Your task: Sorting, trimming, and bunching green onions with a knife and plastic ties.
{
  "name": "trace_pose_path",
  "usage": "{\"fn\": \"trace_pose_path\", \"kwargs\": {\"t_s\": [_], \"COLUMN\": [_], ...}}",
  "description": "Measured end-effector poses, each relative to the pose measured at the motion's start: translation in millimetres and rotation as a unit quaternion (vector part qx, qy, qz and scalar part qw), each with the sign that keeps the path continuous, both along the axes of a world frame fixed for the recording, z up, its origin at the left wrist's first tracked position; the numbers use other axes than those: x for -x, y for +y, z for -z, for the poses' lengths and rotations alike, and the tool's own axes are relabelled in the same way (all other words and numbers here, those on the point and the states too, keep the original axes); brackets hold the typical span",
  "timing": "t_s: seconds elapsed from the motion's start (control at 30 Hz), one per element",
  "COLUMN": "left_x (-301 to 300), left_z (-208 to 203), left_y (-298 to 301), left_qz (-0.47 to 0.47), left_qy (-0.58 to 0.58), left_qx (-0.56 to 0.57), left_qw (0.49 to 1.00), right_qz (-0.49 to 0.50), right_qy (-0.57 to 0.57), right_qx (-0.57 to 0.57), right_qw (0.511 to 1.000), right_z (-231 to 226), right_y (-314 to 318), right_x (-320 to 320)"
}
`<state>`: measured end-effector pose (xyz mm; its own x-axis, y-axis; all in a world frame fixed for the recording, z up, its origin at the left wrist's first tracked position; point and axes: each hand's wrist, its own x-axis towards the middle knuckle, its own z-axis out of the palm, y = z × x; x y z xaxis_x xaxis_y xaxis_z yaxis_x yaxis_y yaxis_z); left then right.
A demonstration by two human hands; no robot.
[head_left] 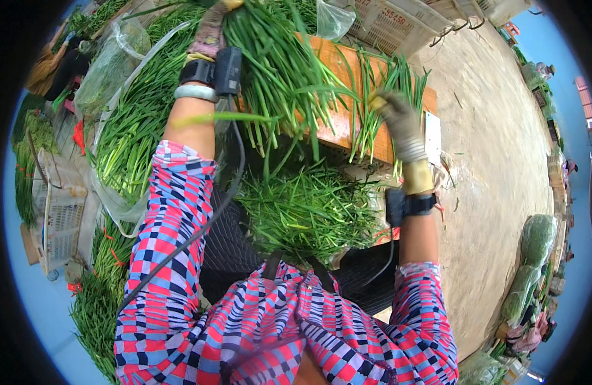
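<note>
My left hand (210, 29), in a patterned glove with yellow fingertips, is closed round a large bunch of garlic chives (276, 70) near the top edge. The pale stalk ends hang toward me. One blurred yellow-green leaf (228, 117) crosses in front of my left forearm. My right hand (398, 125), in a grey and yellow glove, has its fingers curled at a smaller bunch of garlic chives (368, 138) on the orange-brown wooden board (337, 61). Loose green leaves (302, 208) lie heaped below the board, by my lap.
More chives (126, 151) lie in clear plastic at my left, beside a white crate (65, 221). Another pale crate (395, 29) stands beyond the board. Bare concrete floor (495, 160) stretches to the right. Another person (55, 67) is at far left. A cable (206, 228) runs along my left arm.
</note>
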<state>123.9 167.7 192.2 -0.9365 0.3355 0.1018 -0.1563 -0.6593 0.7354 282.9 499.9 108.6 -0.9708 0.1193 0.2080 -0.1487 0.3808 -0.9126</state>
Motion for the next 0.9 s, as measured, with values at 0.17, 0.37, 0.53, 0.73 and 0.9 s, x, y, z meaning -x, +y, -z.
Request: {"fn": "trace_pose_path", "kwargs": {"t_s": [0.17,0.37,0.53,0.73,0.9], "left_x": [57,46,18,30,39], "left_z": [54,56,90,149,209], "left_y": [-92,-99,-54,39,74], "left_qz": [-0.130,-0.230,-0.353,-0.142,-0.068], "left_qy": [0.161,0.244,0.293,-0.235,-0.120], "left_qx": [0.107,0.201,0.383,0.230,0.528], "left_qw": [0.973,0.921,0.802,0.934,0.838], "right_qz": [-0.022,0.008,0.079,0.113,0.164], "right_qy": [-0.034,-0.199,-0.093,-0.016,-0.096], "right_qx": [-0.515,-0.599,-0.167,0.236,0.175], "right_qw": [0.856,0.776,0.978,0.965,0.966], "right_z": [53,78,-4,19,60], "right_y": [-50,33,18,42,48], "right_x": [-14,-13,-8,29,20]}}
